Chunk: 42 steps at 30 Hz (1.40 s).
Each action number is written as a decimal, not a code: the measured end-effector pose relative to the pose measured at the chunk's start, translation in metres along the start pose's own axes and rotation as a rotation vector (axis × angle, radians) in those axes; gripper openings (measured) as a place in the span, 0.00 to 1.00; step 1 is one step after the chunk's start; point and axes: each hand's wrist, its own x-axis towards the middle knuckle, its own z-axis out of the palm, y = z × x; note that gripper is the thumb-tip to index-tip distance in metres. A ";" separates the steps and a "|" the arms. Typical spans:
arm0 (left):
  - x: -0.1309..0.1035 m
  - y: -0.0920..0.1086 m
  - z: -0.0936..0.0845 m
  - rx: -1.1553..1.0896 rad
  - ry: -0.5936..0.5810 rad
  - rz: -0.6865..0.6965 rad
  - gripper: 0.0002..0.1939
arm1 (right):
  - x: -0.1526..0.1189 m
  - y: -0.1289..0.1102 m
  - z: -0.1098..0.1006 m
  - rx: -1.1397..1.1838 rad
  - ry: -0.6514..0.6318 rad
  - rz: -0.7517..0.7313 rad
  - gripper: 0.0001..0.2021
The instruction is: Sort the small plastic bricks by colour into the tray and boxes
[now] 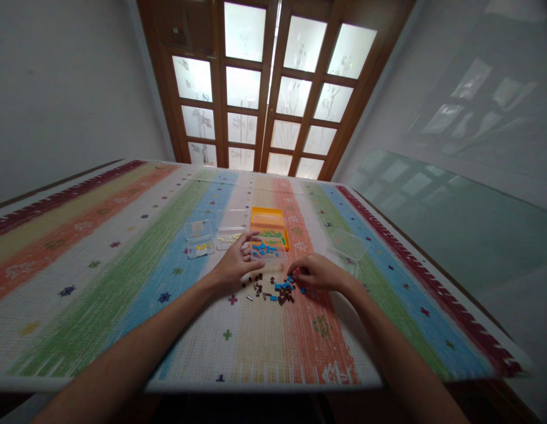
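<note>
My left hand (234, 260) grips the left side of a clear plastic box (279, 257), its thumb in front and its fingers behind. Small blue toy bricks (265, 249) lie inside that box. To the right, my right hand (320, 271) is low over a loose pile, fingertips pinched at a small blue brick (289, 279); the fingers partly hide it. Brown bricks (285, 295) mixed with blue ones are scattered on the striped tablecloth (202, 347) between my hands. A few grey pieces (249, 298) lie at the pile's near left edge.
Behind the held box stands an orange box (267, 212) with green bricks (273, 234). Further left are a clear box (229, 238) of pale pieces and a small lidded box (199, 247) of yellow ones. A clear open container (347, 246) sits beyond my right hand.
</note>
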 end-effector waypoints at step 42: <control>-0.001 0.001 0.000 0.027 0.016 -0.003 0.37 | -0.001 0.004 0.011 0.198 0.068 -0.015 0.05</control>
